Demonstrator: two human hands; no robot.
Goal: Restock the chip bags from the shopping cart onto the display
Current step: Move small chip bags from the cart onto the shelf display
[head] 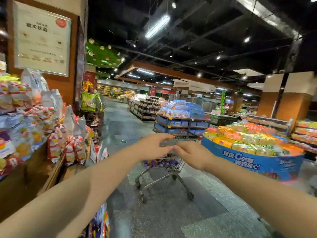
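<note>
A small wire shopping cart (pixel 164 177) stands in the aisle straight ahead of me. Purple and blue chip bags (pixel 161 163) lie in its basket. Both my arms reach forward to it. My left hand (pixel 152 146) grips the cart's handle bar from the left. My right hand (pixel 192 154) grips the same bar just to the right, fingers curled round it. On my left a wooden display (pixel 51 170) is piled with red, white and blue snack bags (pixel 34 121).
A round blue promotional stand (pixel 253 160) heaped with yellow and orange packets sits on the right. Blue shelving (pixel 180 123) with bagged goods stands beyond the cart. A framed poster (pixel 42 38) hangs on the pillar at left. Grey tiled floor runs ahead.
</note>
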